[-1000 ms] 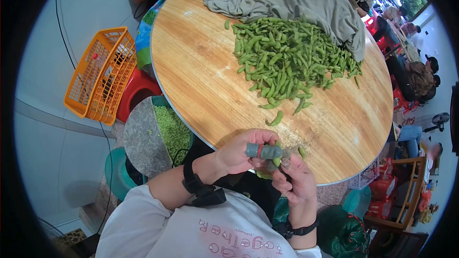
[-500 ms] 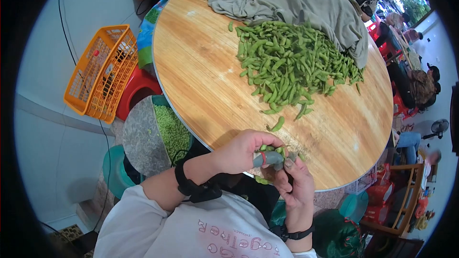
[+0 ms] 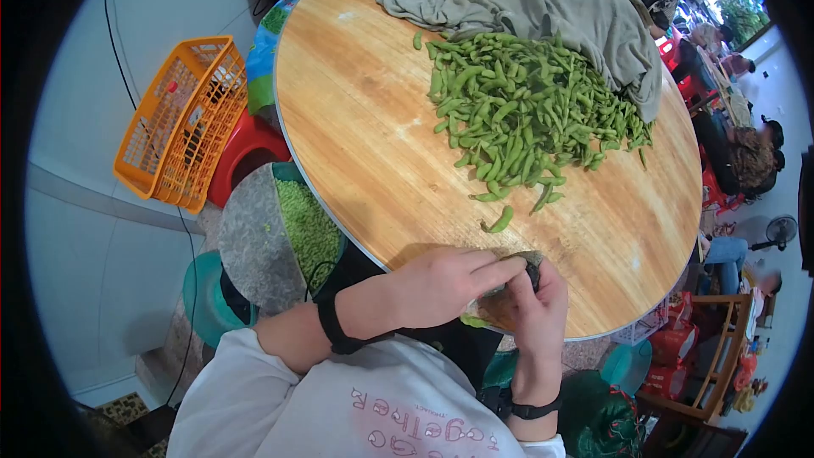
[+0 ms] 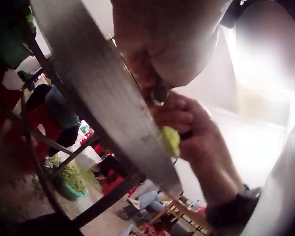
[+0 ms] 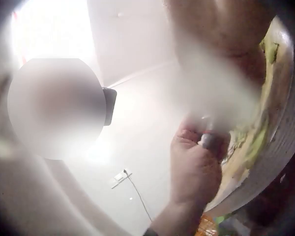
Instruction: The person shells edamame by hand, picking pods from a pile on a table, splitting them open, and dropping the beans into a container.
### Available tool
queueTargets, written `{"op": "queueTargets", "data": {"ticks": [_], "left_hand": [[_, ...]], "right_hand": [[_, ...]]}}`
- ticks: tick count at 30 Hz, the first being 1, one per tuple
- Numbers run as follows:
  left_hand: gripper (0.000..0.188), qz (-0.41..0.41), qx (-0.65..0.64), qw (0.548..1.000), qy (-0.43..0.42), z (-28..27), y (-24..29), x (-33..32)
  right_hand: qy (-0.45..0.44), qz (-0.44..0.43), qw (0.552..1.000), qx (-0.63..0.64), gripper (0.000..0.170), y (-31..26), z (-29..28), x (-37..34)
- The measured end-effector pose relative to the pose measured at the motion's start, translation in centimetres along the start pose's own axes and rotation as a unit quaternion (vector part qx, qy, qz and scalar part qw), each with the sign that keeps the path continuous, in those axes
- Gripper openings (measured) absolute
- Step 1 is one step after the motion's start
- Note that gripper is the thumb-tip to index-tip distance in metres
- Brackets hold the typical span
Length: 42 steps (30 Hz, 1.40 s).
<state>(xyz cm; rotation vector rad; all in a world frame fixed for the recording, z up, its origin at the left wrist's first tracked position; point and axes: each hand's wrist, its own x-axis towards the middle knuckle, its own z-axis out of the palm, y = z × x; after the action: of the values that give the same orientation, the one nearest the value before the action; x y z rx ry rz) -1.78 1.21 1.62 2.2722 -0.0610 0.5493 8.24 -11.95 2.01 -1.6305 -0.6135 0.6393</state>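
Left hand point(image 3: 441, 285) has rolled over, meeting right hand point(image 3: 540, 304); I can't tell either grip. Green pods point(image 3: 517, 114) heap at twelve o'clock.

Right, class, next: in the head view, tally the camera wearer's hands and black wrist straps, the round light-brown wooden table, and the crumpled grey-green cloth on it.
Wearer's hands: left hand, right hand: 2
Black wrist straps: left strap, right strap: 2
Round light-brown wooden table: 1
Crumpled grey-green cloth: 1
Total: 6
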Motion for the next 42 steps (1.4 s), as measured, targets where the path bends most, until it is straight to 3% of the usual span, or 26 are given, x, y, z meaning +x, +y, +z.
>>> {"op": "queueTargets", "data": {"ticks": [2,3,5,7,10,11,12,13,14,15,17,18,19,21,22,23,25,26,29,31,32,34,37,39,40,42], "left_hand": [[0.047,0.043,0.002,0.998,0.042,0.8,-0.8,-0.4],[0.047,0.086,0.004,0.993,0.084,1.0,-1.0,-0.6],[0.042,0.074,-0.021,0.991,0.111,1.1,-0.9,-0.6],[0.037,0.061,-0.043,0.988,0.137,1.0,-1.0,-0.2],[0.021,-0.089,-0.172,0.952,0.238,1.6,-1.4,0.9],[0.021,-0.089,-0.174,0.952,0.237,1.3,-1.7,1.0],[0.019,-0.183,-0.391,0.875,0.22,0.7,-2.2,1.0],[0.017,-0.266,-0.584,0.744,0.188,0.1,-2.6,0.9],[0.013,-0.245,-0.612,0.729,0.181,-0.2,-3.1,0.8],[0.013,-0.243,-0.614,0.729,0.181,-0.5,-3.3,0.6],[0.009,-0.226,-0.639,0.714,0.177,-1.0,-3.6,0.2],[0.009,-0.227,-0.64,0.713,0.175,-1.1,-3.6,0.0],[0.008,-0.24,-0.643,0.708,0.169,-1.1,-3.7,-0.1],[0.008,-0.249,-0.646,0.703,0.162,-0.9,-3.8,0.0],[0.01,-0.249,-0.647,0.705,0.149,-0.8,-3.9,-0.1],[0.012,-0.249,-0.647,0.708,0.136,-0.7,-4.0,-0.2],[0.016,-0.273,-0.633,0.712,0.13,-0.7,-3.4,0.0],[0.019,-0.294,-0.621,0.716,0.127,-0.7,-3.2,0.1],[0.025,-0.283,-0.609,0.731,0.124,-0.2,-3.4,-0.3],[0.025,-0.289,-0.608,0.726,0.141,0.0,-2.8,-0.2],[0.025,-0.295,-0.607,0.721,0.158,0.2,-2.5,-0.2],[0.026,-0.291,-0.641,0.701,0.116,0.7,-2.2,-0.2],[0.026,-0.283,-0.672,0.68,0.08,1.1,-1.6,-0.2],[0.026,-0.283,-0.615,0.728,0.105,1.3,-1.5,-0.2],[0.015,-0.283,-0.641,0.701,0.129,0.9,-1.1,0.1],[0.012,-0.267,-0.632,0.711,0.152,1.3,-0.7,0.3]], "right_hand": [[-0.047,0.16,0.955,0.246,0.008,0.2,-0.5,0.0],[-0.045,0.162,0.955,0.246,0.008,0.2,-0.4,-0.1],[-0.058,0.187,0.906,0.375,0.011,-0.2,0.2,-0.1],[-0.044,0.184,0.912,0.363,0.013,-0.9,0.7,0.3],[0.007,0.079,0.98,0.185,0.013,-1.3,0.5,1.2],[0.01,0.079,0.98,0.183,0.013,-1.1,-0.5,1.6],[0.068,0.042,0.994,0.072,0.013,-0.6,-1.8,2.1],[0.126,0.005,0.991,-0.042,0.014,0.3,-3.2,2.6],[0.175,-0.103,0.961,-0.189,0.016,2.8,-4.6,3.0],[0.176,-0.104,0.96,-0.191,0.016,2.5,-4.8,2.1],[-0.09,0.029,0.948,-0.304,0.016,0.5,-5.2,0.0],[-0.232,0.073,0.937,-0.249,0.016,-1.1,-5.3,-0.4],[-0.228,0.076,0.938,-0.249,0.016,-1.1,-4.9,-0.3],[-0.12,-0.064,0.948,-0.287,0.014,-1.4,-3.1,1.1],[-0.055,-0.06,0.92,-0.384,0.015,-2.5,-2.1,2.3],[-0.054,-0.059,0.92,-0.383,0.015,-2.4,-1.3,3.5],[-0.019,-0.158,0.823,-0.545,0.015,-1.7,-0.4,5.4],[-0.018,-0.158,0.823,-0.545,0.015,-1.6,-0.2,5.8],[-0.033,-0.176,0.836,-0.518,0.014,-0.9,-0.2,5.9],[-0.018,-0.169,0.905,-0.39,0.014,-0.3,-0.5,5.3],[-0.019,-0.168,0.905,-0.39,0.014,-0.2,-0.7,4.8],[-0.068,0.012,0.994,-0.089,0.014,-0.5,-1.1,3.4],[-0.079,0.093,0.991,0.051,0.015,-1.7,-0.4,1.1],[-0.11,0.099,0.986,0.077,0.016,-2.1,-0.6,0.4],[-0.113,0.115,0.982,0.096,0.019,-2.1,-0.4,0.2],[-0.126,0.127,0.974,0.141,0.027,-1.4,-0.2,-0.5]]}}
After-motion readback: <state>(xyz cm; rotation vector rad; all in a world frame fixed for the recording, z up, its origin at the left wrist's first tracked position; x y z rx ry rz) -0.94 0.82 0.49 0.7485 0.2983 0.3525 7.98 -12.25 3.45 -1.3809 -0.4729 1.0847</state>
